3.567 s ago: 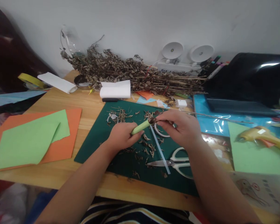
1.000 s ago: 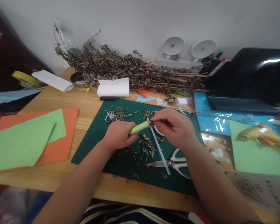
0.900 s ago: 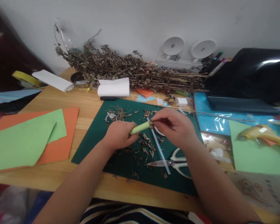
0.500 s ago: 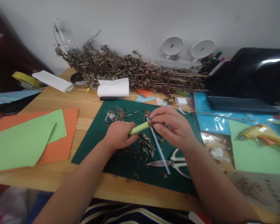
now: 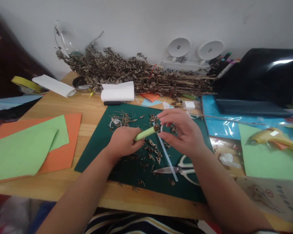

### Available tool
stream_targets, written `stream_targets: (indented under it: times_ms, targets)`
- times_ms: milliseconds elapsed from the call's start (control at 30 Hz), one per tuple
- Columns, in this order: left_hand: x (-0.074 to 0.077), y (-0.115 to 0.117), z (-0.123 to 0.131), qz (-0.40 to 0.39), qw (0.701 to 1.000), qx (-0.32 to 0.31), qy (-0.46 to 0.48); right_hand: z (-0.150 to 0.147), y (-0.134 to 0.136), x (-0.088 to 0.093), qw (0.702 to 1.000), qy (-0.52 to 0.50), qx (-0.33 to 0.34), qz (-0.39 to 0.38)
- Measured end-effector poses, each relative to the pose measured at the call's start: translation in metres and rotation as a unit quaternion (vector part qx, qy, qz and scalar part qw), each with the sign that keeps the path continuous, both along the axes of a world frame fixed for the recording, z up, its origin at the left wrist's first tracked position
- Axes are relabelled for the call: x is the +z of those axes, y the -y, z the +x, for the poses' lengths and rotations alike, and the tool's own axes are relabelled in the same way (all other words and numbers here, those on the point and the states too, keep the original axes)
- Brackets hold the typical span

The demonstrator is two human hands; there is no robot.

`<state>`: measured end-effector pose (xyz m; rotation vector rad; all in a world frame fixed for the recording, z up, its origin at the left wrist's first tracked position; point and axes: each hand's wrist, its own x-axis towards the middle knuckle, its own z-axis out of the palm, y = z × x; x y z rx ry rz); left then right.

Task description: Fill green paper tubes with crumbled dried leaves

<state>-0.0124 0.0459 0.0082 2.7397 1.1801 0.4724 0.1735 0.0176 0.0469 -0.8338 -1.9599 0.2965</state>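
My left hand is closed around a rolled green paper tube, whose far end is filled with brown dried leaf bits. Just right of that end is my right hand, its thumb and fingers apart and nothing held between them. Beneath both hands lies a dark green cutting mat with scattered dried leaves and thin stems. A translucent glue stick crosses the blades of the white-handled scissors.
Dried plant bundles lie along the wall behind a white paper roll. Green and orange sheets are on the left. To the right are a yellow glue gun, a blue packet and a black device.
My right hand's fingers have opened and drawn slightly away from the tube's filled end. My left hand still holds the tube in nearly the same place.
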Motion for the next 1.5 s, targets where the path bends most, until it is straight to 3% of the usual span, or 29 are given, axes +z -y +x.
stream_targets:
  times_ms: [133,300,767,1067,1367,1500]
  targets:
    - [0.0,0.0,0.0,-0.01,1.0,-0.006,0.0,0.001,0.0,0.0,0.995,0.074,0.001,0.066]
    - [0.001,-0.001,-0.002,0.011,1.0,-0.007,-0.002,0.001,-0.001,-0.001,0.994,0.066,-0.008,0.084]
    - [0.002,-0.002,-0.001,0.041,0.999,-0.004,-0.024,-0.004,0.002,0.001,0.999,-0.019,-0.027,-0.027]
    - [0.003,-0.003,-0.003,0.062,0.997,-0.002,-0.041,-0.004,0.001,0.003,0.998,0.038,-0.03,0.035]
    - [-0.002,-0.004,-0.003,0.064,0.998,0.002,-0.023,0.004,0.002,0.004,0.977,0.183,0.001,0.108]
    - [0.0,-0.004,-0.003,0.06,0.998,-0.002,-0.007,0.005,0.002,0.006,0.983,0.158,0.012,0.094]
